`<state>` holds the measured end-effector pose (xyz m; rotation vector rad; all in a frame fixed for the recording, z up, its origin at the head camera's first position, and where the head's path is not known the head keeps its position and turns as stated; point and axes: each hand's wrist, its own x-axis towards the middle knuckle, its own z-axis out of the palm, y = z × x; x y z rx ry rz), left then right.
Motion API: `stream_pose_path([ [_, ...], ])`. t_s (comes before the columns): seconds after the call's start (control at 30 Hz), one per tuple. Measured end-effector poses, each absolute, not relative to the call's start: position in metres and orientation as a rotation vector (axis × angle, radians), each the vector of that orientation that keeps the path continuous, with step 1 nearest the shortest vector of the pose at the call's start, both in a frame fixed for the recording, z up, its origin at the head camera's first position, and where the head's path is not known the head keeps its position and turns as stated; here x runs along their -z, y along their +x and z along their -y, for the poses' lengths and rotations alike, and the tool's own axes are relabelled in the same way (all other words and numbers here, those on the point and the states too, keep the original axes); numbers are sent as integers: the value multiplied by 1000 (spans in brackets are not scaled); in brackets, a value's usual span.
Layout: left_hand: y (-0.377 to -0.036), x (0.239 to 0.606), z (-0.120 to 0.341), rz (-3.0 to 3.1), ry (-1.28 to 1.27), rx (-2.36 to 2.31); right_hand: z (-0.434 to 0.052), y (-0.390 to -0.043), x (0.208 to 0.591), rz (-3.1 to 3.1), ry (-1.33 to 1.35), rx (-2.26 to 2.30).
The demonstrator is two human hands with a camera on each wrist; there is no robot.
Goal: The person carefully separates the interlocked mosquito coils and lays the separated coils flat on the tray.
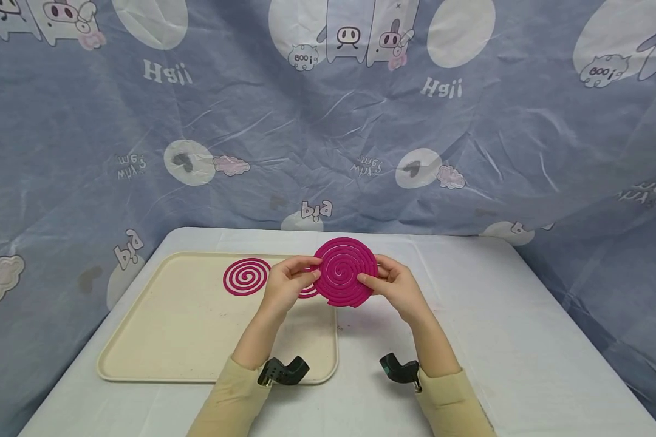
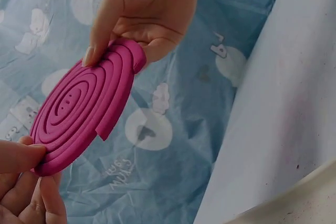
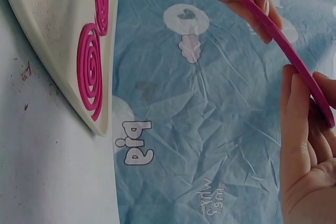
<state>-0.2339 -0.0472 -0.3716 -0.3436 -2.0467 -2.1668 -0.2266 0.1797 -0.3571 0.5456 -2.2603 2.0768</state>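
A round pink mosquito coil (image 1: pixel 341 273), its spirals packed tight, is held up in the air between both hands. My left hand (image 1: pixel 287 282) pinches its left edge with thumb and fingers, and my right hand (image 1: pixel 398 287) pinches the right edge. In the left wrist view the coil (image 2: pixel 79 103) is tilted, with a blunt tail end showing at its rim. Seen nearly edge-on in the right wrist view, the disc looks slightly bowed. Two looser single coils lie on the tray: one mosquito coil (image 1: pixel 247 277) in plain view, another (image 3: pixel 90 72) partly hidden behind my left hand in the head view.
A cream tray (image 1: pixel 169 328) covers the left part of the white table (image 1: pixel 503 340). Small reddish crumbs dot the tray and the tablecloth. Behind the table hangs a blue printed cloth (image 1: pixel 306 121). A black wrist mount (image 1: pixel 283 371) sits at each sleeve cuff.
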Motion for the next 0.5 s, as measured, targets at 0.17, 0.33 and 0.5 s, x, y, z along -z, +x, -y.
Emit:
stream_pose_path([
  [0.17, -235, 375, 45, 2028, -363, 2032, -177, -226, 358, 2266, 503, -2055],
  [0.33, -236, 379, 43, 2064, -418, 1824, -171, -225, 360, 2254, 390, -1969],
  [0.5, -233, 380, 37, 2133, -502, 1827, -158, -221, 361, 2271, 366, -1825],
])
